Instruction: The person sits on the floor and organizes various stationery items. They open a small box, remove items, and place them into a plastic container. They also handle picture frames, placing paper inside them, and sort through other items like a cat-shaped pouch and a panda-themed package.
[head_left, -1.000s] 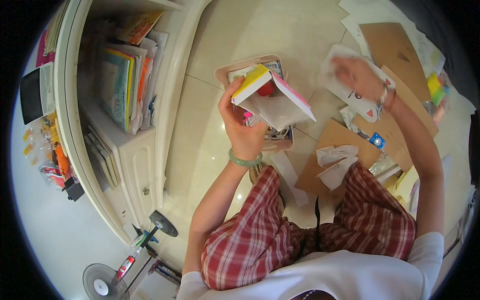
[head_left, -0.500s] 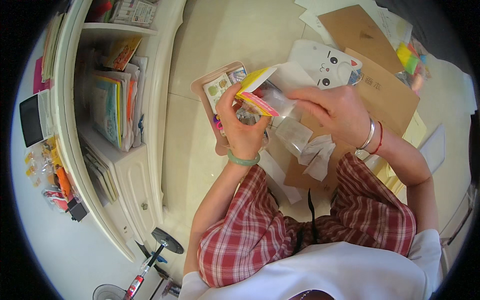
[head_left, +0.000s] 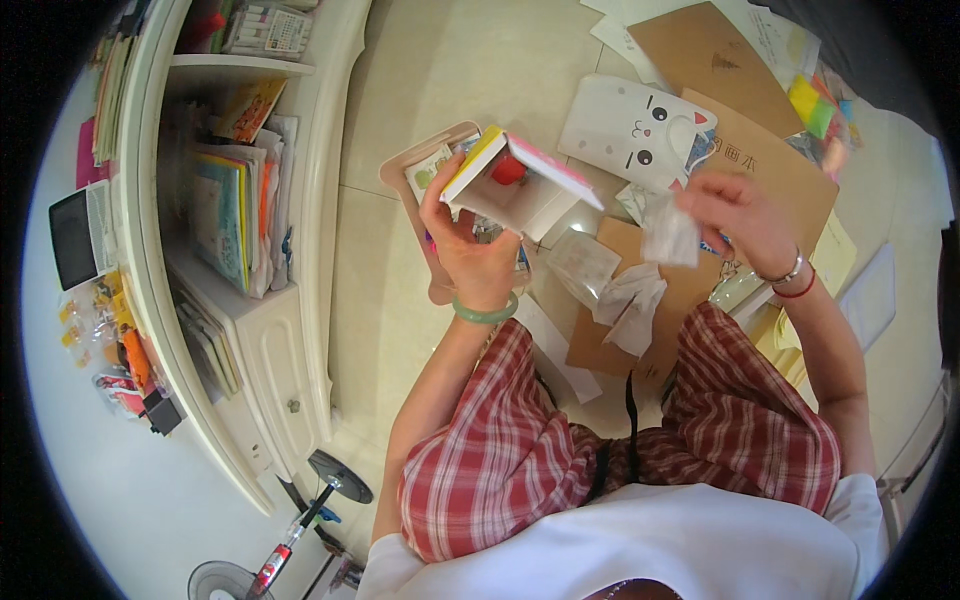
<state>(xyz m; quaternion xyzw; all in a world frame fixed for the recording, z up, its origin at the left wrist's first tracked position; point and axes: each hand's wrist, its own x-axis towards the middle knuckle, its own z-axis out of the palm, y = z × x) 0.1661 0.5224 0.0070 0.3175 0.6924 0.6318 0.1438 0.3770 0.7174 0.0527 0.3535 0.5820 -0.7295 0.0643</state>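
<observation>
My left hand (head_left: 474, 262) grips a small cardboard box (head_left: 535, 204), yellow and pink outside and white within. Its open end is tilted toward me, and a red object (head_left: 508, 170) shows inside. Over to the right, my right hand (head_left: 742, 222), slightly blurred, pinches a thin, translucent white plastic bag (head_left: 670, 236) that hangs from the fingers, well apart from the box. Partly hidden behind my left hand is a pink storage bin (head_left: 402, 176) with cards and small items in it. Between my hands on the floor lie a clear plastic container (head_left: 582, 264) and a crumpled white tissue (head_left: 634, 312).
A white cat-face pouch (head_left: 612, 125) and brown paper envelopes (head_left: 770, 185) lie on the far right floor. A white cabinet (head_left: 290, 350) with books (head_left: 215, 215) stands at the left. At lower left is a pole-like stand (head_left: 300, 520) with a round disc.
My right hand has moved right, away from the box, carrying the translucent bag. The box in my left hand has turned so that its inside and the red object show.
</observation>
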